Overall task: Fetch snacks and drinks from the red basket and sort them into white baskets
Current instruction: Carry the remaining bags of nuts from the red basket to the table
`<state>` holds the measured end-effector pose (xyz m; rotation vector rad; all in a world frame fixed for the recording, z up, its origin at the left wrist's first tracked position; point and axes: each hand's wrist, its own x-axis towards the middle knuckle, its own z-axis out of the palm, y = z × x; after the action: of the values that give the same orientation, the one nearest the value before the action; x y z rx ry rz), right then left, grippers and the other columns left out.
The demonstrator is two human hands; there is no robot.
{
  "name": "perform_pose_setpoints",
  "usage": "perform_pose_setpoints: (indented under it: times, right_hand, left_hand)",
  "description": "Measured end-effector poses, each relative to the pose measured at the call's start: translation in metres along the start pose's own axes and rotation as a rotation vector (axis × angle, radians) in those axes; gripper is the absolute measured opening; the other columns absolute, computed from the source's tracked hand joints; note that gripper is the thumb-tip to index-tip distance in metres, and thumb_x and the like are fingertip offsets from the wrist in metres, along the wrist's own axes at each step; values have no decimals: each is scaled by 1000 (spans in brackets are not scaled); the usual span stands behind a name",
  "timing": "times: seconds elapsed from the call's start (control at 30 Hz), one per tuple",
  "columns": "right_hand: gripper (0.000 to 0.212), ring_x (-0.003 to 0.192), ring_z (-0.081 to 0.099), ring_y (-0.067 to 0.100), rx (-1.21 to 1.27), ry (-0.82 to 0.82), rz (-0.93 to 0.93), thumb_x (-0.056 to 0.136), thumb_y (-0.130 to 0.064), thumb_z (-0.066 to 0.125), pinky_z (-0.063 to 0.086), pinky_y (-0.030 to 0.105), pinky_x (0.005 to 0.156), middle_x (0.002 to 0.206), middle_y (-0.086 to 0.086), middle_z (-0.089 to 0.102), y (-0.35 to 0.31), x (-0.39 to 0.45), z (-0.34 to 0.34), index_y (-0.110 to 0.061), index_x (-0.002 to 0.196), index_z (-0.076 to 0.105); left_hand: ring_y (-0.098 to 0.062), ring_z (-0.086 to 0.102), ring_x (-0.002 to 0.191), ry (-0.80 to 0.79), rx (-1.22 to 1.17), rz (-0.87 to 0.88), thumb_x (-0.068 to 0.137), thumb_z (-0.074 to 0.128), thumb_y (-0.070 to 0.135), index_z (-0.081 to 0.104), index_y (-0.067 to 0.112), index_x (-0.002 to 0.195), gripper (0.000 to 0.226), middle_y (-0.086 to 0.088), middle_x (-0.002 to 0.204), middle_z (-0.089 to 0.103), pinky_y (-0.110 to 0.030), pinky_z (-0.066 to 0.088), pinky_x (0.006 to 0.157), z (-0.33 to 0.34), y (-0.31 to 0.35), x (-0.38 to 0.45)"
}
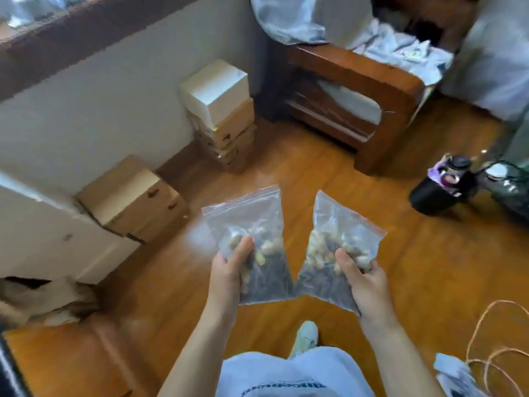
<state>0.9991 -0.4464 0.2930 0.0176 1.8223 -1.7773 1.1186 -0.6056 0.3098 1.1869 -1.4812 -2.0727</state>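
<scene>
Left hand [229,270] and right hand [363,279] each gripping a soft, slippery zip bag of nuts [254,247] low around its contents, where it's heaviest; likely light, crushable

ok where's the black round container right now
In the head view, the black round container stands on the wooden floor at far right, right of the wooden furniture.

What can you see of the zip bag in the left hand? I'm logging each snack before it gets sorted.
The zip bag is clear, soft plastic with a reddish seal strip along its top edge, which looks closed. It holds pale peanut-like pieces above a dark layer of smaller bits. The left hand grips its lower part, thumb on the front, keeping it upright above the wooden floor. Its bottom corner lies very near the other bag; contact cannot be told.
</scene>
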Motion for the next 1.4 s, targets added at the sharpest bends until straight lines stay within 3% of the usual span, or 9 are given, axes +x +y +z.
perform_pose_setpoints:
  times: [0.07,0.13,0.27,0.4,0.5,0.7,0.8,1.2,1.4]
  right_hand:
    - [26,86,68,25,59,112,1,66,-34,70,52,48,86,83,2,71,-6,9,-50,-19,87,68]
    - [34,92,68,26,112,179,-38,66,-34,69,52,45,86,89,2,73,-14,15,-92,-19,97,68]
    - [53,101,67,22,180,269,-94,62,-39,69,53,41,88,102,1,72,-26,24,-151,-17,110,63]
    - [31,90,69,8,232,381,-106,61,-38,69,57,26,77,89,-13,74,-24,35,-194,-34,91,68]
    - [33,88,69,4,283,482,-100,59,-38,70,56,19,73,90,-15,74,-25,48,-222,-33,91,68]
    - [26,88,68,1,297,606,-121,60,-42,68,57,18,71,89,-19,73,-58,100,-280,-43,85,69]
    - [24,90,69,5,302,673,-134,60,-42,68,55,30,79,88,-18,73,-90,132,-310,-40,84,69]
    - [20,85,67,-3,369,947,-192,68,-32,69,54,12,65,87,-23,72,-130,201,-421,-42,85,68]
    - [24,86,66,-4,412,1055,-185,61,-43,68,50,25,76,87,-27,71,-134,223,-507,-46,85,66]
  left_hand:
    - [-47,63,89,-70,67,-8,63,62,58,66,7,86,56,-28,92,66,-53,51,85,55,-1,3]
    - [-41,61,71,-157,142,16,65,60,56,57,-5,83,64,-26,77,63,-44,50,68,99,0,7]
    - [-18,69,64,-303,193,-14,75,59,43,65,6,81,37,-4,68,71,-20,50,54,167,-4,23]
    - [-24,73,78,-427,247,-60,76,58,43,66,5,101,46,-9,88,75,-22,53,58,226,-9,40]
    - [-25,72,84,-504,278,-84,75,59,44,67,10,103,44,-9,93,75,-25,54,62,271,-11,55]
    - [-30,70,95,-648,302,-54,80,56,39,64,9,109,42,-14,104,72,-34,57,76,369,-5,103]
    - [-30,70,96,-717,306,-40,82,55,39,66,12,107,39,-12,103,73,-40,55,81,424,9,129]
    - [-26,71,91,-994,419,-92,79,62,42,71,20,94,28,-9,97,74,-28,56,72,614,21,174]
    - [-26,71,91,-1038,475,-121,71,61,46,68,15,102,44,-9,98,75,-32,56,74,711,-1,169]
